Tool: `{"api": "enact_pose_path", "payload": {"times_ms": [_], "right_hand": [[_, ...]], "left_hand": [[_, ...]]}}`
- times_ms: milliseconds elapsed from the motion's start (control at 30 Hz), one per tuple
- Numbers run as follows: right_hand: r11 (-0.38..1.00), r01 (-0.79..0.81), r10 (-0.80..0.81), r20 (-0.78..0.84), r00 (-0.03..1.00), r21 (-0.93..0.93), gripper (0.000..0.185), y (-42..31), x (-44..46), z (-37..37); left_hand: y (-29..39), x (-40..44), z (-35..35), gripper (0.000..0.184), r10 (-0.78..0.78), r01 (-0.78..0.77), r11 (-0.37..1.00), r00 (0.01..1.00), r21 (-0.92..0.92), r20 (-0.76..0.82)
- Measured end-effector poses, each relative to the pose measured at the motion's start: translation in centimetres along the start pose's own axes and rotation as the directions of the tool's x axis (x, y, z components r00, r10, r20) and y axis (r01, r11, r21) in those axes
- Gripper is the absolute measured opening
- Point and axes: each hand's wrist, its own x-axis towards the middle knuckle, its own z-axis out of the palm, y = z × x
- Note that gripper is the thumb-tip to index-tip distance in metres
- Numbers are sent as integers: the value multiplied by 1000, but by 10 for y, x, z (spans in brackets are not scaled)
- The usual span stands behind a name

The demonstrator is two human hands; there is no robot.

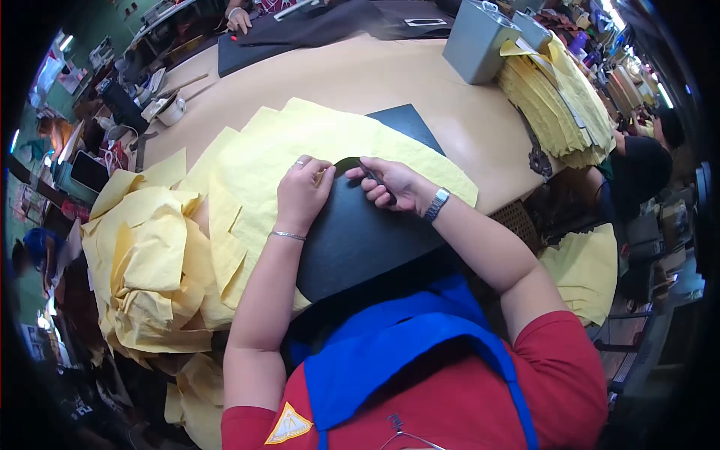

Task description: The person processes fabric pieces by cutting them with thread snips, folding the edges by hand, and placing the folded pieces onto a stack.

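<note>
Fingers of the left hand (pixel 306 186) are drawn together, thumb and forefinger closed on the near-left end of a dark curved strip (pixel 347 163); the exact contact is partly hidden. Fingers of the right hand (pixel 394 184) are curled around a dark slender tool (pixel 388 193), its thumb reaching to the strip's other end; whether tool and strip are one piece cannot be told. Clock directions are taken from the hands, twelve lying straight away from the wearer. The strip sits between the hands, above the far part of a black board (pixel 367 247), which extends to six o'clock and shows a corner at one. Assessment: the left pinch should hold firm close to the tool without entering its line, both wrists should be steadied, and the strokes should be short and even with the work held over the board. Yellow sheets (pixel 300 135) run from nine to two o'clock; their edges should not be caught. A crumpled yellow heap (pixel 150 247) lies at eight, a yellow stack (pixel 551 105) at two, and a co-worker's hand (pixel 239 20) well apart at eleven.
</note>
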Motion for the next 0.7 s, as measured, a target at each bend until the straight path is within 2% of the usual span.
{"api": "enact_pose_path", "payload": {"times_ms": [200,333,467,533,700], "right_hand": [[997,39,-37,-31,999,66,37,-1,10,12],[993,114,-113,-44,993,21,34,4,10,7],[996,90,-88,-46,995,26,34,5,4,10],[998,53,-51,-48,998,34,34,2,3,13],[993,105,-102,-78,992,43,33,2,11,16]], "left_hand": [[0,-1,-2,10,-47,47,998,999,-35,8],[2,-1,-2,10,-58,59,998,998,-31,20],[2,-1,-2,9,-86,87,993,996,-80,16],[2,-1,-3,9,-80,81,994,997,-67,13],[3,-1,-3,11,-27,28,999,1000,-21,5]]}}
